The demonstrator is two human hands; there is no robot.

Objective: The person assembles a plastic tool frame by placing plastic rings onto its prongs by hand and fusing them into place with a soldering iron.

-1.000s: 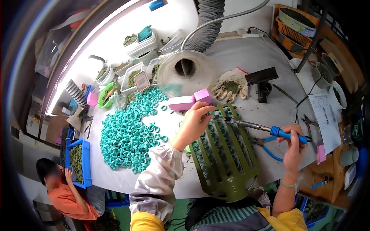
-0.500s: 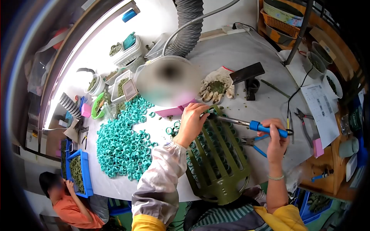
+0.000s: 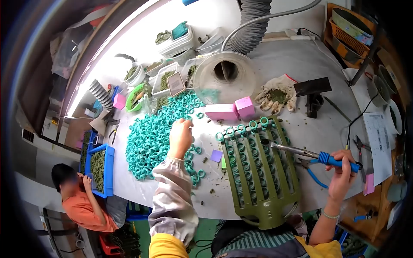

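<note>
My right hand (image 3: 342, 170) grips the blue handle of a soldering iron (image 3: 297, 150). Its dark tip lies over the upper part of an olive-green slotted rack (image 3: 266, 204). Teal rings (image 3: 241, 128) sit in rows along the rack's bars, and several stick up at its far edge. My left hand (image 3: 180, 138) is at the right side of a big loose pile of teal rings (image 3: 148, 144). Its fingers are curled together, and whatever they hold, if anything, cannot be made out.
Pink blocks (image 3: 221, 112) and a clear funnel hood (image 3: 247, 71) with a grey hose stand behind the rack. A stained glove (image 3: 277, 92) and a black stand (image 3: 313, 92) are farther right. Blue-handled pliers (image 3: 317, 176) lie beside the rack. A co-worker (image 3: 86, 200) sits at left by blue trays.
My left hand has left the rack's far edge and moved left to the ring pile. The iron stays over the rack in my right hand. The whole view has shifted.
</note>
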